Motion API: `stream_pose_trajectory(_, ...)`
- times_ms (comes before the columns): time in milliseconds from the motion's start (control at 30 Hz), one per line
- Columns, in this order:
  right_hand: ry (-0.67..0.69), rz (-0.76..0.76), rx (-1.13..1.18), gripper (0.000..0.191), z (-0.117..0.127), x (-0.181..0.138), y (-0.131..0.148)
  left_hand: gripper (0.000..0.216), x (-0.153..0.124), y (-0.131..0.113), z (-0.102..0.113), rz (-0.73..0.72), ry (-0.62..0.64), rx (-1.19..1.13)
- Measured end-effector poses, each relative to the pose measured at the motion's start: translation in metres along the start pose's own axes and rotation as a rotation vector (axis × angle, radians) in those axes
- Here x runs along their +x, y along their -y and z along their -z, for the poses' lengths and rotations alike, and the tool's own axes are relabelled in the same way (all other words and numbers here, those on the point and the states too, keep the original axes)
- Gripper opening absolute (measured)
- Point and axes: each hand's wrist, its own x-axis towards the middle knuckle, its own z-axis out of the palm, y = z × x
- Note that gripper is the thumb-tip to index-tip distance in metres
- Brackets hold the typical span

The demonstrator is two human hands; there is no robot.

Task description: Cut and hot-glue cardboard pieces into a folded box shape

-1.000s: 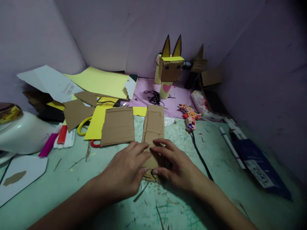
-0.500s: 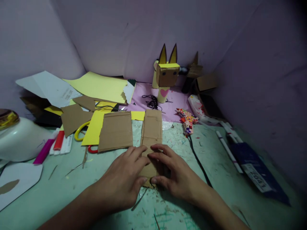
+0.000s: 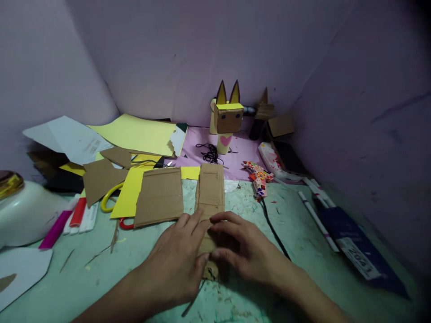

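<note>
Head view: narrow brown cardboard strip (image 3: pixel 210 186) with crosswise creases.

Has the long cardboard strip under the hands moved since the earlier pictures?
No: against the square cardboard piece, the long cardboard strip shows no clear shift either way; both sit lower in view.

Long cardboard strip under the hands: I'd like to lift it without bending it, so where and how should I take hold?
Probably by both long edges near the middle of the strip, coming from left and right at once. It lies low on the green table, long and narrow, with a crease line across it, so lifting by one end might fold it.
</note>
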Motion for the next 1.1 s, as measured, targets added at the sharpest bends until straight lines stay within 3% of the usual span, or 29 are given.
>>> stream_pose_trajectory(33,-0.038,0.005,-0.078,0.023,0.002,0.006,0.000,0.058,0.001,0.000,0.001,-0.011,-0.004,0.006)
stream_pose_trajectory(100,-0.073,0.034,-0.240,0.030,0.004,0.021,-0.001,0.056,0.002,-0.002,0.005,-0.029,-0.004,0.006)
stream_pose_trajectory(233,0.136,0.016,-0.443,0.048,-0.004,0.051,-0.016,0.050,0.004,-0.004,0.009,-0.032,0.018,0.009)
stream_pose_trajectory(433,0.114,-0.094,-0.521,0.056,-0.009,0.076,-0.036,0.053,0.005,-0.005,0.010,-0.065,0.031,0.062)
stream_pose_trajectory(567,0.101,-0.086,-0.533,0.051,-0.001,0.069,-0.023,0.054,0.004,-0.006,0.010,-0.056,0.021,0.086)
stream_pose_trajectory(767,0.151,-0.034,-0.459,0.050,-0.001,0.027,-0.007,0.051,0.002,-0.007,0.008,-0.079,-0.007,0.096)
stream_pose_trajectory(833,0.161,-0.047,-0.414,0.050,-0.003,0.018,-0.010,0.045,0.001,0.000,0.011,-0.100,-0.056,0.051)
stream_pose_trajectory(967,0.114,-0.030,-0.320,0.047,-0.005,0.014,-0.019,0.038,-0.003,0.029,0.026,-0.039,-0.306,-0.005)
stream_pose_trajectory(1100,-0.150,-0.030,-0.048,0.038,-0.001,0.014,-0.025,0.041,-0.004,0.049,0.045,0.063,-0.462,-0.029)
